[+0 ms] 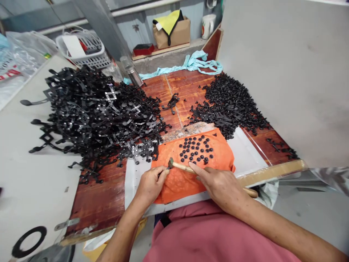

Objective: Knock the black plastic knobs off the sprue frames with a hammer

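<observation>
My right hand (pixel 219 185) is closed round the wooden handle of a small hammer (pixel 180 166), index finger laid along it; the metal head rests on an orange cloth (pixel 177 182). My left hand (pixel 151 182) pinches a small black part at the cloth's left edge, right beside the hammer head. Several small black round pieces (pixel 196 149) sit in rows on the far part of the cloth. The cloth lies on a white board (pixel 245 156) over a reddish wooden table (pixel 103 196).
A big heap of black metal strips (pixel 95 112) fills the left of the table. A heap of small black parts (pixel 231 102) lies at the right. Farther back are a white basket (pixel 84 47), a metal flask (pixel 131 71), a cardboard box (pixel 171 32) and a mug (pixel 208 25).
</observation>
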Demonstrator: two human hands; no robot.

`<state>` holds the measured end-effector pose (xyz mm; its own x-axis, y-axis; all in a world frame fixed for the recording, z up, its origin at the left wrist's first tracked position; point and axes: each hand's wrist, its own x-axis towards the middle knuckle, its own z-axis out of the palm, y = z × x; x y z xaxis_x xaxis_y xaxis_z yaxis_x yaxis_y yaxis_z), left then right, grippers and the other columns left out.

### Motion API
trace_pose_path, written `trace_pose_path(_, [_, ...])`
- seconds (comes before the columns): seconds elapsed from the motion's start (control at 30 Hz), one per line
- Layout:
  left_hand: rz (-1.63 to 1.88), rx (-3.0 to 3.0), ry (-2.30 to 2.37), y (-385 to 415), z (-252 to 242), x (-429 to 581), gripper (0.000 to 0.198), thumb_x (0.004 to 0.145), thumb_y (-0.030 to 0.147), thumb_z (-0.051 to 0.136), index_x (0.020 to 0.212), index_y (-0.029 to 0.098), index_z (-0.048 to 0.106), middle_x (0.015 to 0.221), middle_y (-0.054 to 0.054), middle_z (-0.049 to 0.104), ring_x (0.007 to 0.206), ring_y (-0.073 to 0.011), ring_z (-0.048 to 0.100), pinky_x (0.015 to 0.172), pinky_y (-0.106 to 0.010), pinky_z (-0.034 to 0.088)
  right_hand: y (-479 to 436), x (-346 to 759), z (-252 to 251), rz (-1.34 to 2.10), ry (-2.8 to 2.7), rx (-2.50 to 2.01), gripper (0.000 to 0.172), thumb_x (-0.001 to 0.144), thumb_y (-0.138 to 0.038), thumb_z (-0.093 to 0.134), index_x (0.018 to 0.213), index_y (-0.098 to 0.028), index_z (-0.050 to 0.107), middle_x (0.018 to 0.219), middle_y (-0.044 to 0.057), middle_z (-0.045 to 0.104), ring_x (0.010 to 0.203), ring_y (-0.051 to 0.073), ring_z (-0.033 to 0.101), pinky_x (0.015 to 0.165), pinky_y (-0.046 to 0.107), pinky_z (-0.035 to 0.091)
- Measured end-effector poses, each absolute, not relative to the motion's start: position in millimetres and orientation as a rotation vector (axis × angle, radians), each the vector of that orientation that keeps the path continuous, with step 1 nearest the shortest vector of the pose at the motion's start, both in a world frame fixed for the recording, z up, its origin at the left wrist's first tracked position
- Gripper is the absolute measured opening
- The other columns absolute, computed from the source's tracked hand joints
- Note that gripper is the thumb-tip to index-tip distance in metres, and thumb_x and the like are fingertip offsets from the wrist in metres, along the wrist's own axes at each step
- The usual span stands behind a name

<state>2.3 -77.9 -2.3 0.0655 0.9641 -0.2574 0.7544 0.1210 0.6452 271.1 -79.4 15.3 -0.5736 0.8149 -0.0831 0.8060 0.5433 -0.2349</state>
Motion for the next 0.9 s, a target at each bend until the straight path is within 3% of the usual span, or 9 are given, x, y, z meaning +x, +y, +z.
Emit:
trace_pose_path(0.13, [0.450, 1.685, 1.718, -83, 2, 2, 0.029, 0.095, 0.039, 0.044, 0.090, 0.021, 0.066, 0.092, -0.005, 0.072, 0.090, -0.0225, 0.064, 0.083, -0.033, 0.042, -77, 272, 16, 0.579, -2.618, -1.451, 0.047, 0.105, -0.031, 0.042, 0.152, -0.028, 0.046, 0.090, 0.005, 0.073, 0.074, 0.023, 0.068, 0.062, 0.031, 0.041])
trace_pose_path(0.23, [0.501, 1.676, 1.670, -91, 18, 9, 0.031, 0.099, 0.038, 0.041, 0.118, 0.023, 0.060, 0.113, -0.006, 0.069, 0.104, -0.0231, 0.062, 0.091, -0.035, 0.042, -69, 274, 21, 0.900, -2.295, -1.393, 0.043, 0.105, -0.032, 0.043, 0.147, -0.029, 0.052, 0.099, 0.004, 0.074, 0.083, 0.020, 0.068, 0.072, 0.029, 0.045])
trace_pose_path(0.33, [0.483, 1.648, 1.562, -98, 36, 23, 0.036, 0.102, 0.039, 0.036, 0.135, 0.027, 0.045, 0.097, -0.002, 0.062, 0.090, -0.0196, 0.059, 0.084, -0.033, 0.043, -60, 271, 26, 1.248, -1.899, -1.242, 0.037, 0.098, -0.031, 0.055, 0.135, -0.028, 0.060, 0.099, -0.001, 0.070, 0.086, 0.016, 0.063, 0.076, 0.025, 0.044])
trace_pose_path(0.4, [0.490, 1.648, 1.460, -100, 41, 33, 0.033, 0.103, 0.037, 0.035, 0.134, 0.027, 0.043, 0.084, 0.002, 0.053, 0.077, -0.0171, 0.053, 0.077, -0.030, 0.043, -57, 267, 26, 1.474, -1.755, -1.120, 0.028, 0.092, -0.034, 0.065, 0.118, -0.023, 0.067, 0.090, -0.003, 0.064, 0.080, 0.014, 0.057, 0.070, 0.023, 0.042])
trace_pose_path(0.47, [0.572, 1.628, 1.399, -100, 38, 41, 0.031, 0.102, 0.034, 0.040, 0.131, 0.026, 0.043, 0.085, 0.002, 0.051, 0.079, -0.0160, 0.053, 0.078, -0.029, 0.045, -57, 263, 24, 1.639, -1.685, -1.051, 0.019, 0.089, -0.036, 0.068, 0.098, -0.019, 0.068, 0.077, -0.005, 0.053, 0.069, 0.011, 0.047, 0.061, 0.022, 0.036])
trace_pose_path(0.53, [0.707, 1.571, 1.403, -98, 32, 47, 0.035, 0.098, 0.035, 0.050, 0.132, 0.026, 0.044, 0.099, -0.002, 0.055, 0.092, -0.0172, 0.055, 0.084, -0.030, 0.048, -61, 261, 22, 1.675, -1.630, -1.079, 0.017, 0.087, -0.034, 0.067, 0.085, -0.017, 0.064, 0.069, -0.006, 0.044, 0.062, 0.009, 0.039, 0.056, 0.022, 0.030])
trace_pose_path(0.63, [0.814, 1.497, 1.485, -94, 24, 52, 0.042, 0.091, 0.038, 0.062, 0.131, 0.027, 0.052, 0.123, -0.007, 0.056, 0.107, -0.0204, 0.057, 0.090, -0.032, 0.050, -68, 261, 22, 1.580, -1.531, -1.143, 0.013, 0.084, -0.030, 0.067, 0.086, -0.017, 0.066, 0.073, -0.004, 0.053, 0.067, 0.011, 0.047, 0.062, 0.022, 0.037])
trace_pose_path(0.77, [0.820, 1.272, 1.558, -90, 21, 57, 0.040, 0.092, 0.045, 0.058, 0.126, 0.024, 0.059, 0.110, -0.005, 0.063, 0.079, -0.0160, 0.061, 0.077, -0.032, 0.053, -76, 263, 25, 1.548, -1.464, -1.134, 0.016, 0.084, -0.031, 0.067, 0.092, -0.017, 0.071, 0.084, 0.001, 0.064, 0.078, 0.015, 0.058, 0.069, 0.025, 0.044])
trace_pose_path(0.9, [1.017, 0.971, 1.513, -90, 23, 61, 0.061, 0.084, 0.052, 0.067, 0.135, 0.024, 0.047, 0.116, -0.007, 0.062, 0.084, -0.0170, 0.065, 0.075, -0.030, 0.055, -83, 263, 22, 1.569, -1.456, -1.132, 0.016, 0.084, -0.028, 0.068, 0.096, -0.018, 0.073, 0.081, 0.000, 0.065, 0.073, 0.015, 0.059, 0.067, 0.025, 0.047])
